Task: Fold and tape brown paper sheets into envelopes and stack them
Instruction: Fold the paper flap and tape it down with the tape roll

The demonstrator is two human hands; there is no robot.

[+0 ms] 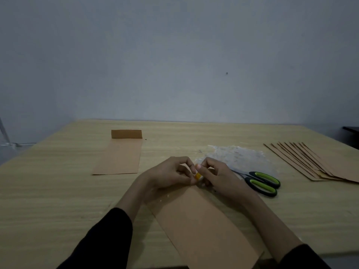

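Observation:
A folded brown paper sheet [202, 226] lies slanted on the wooden table [58, 191] right in front of me. Above its far end, my left hand [171, 173] and my right hand [219, 175] meet, fingers curled round a small roll of tape [198, 176] with an orange-yellow core. A finished brown envelope [120, 158] with its flap standing up lies at the far left. Several brown sheets [314, 162] are fanned out at the right.
Scissors [260, 181] with green and black handles lie just right of my right hand. A crumpled clear plastic sheet [239, 156] lies behind them. A grey wall stands behind the table's far edge.

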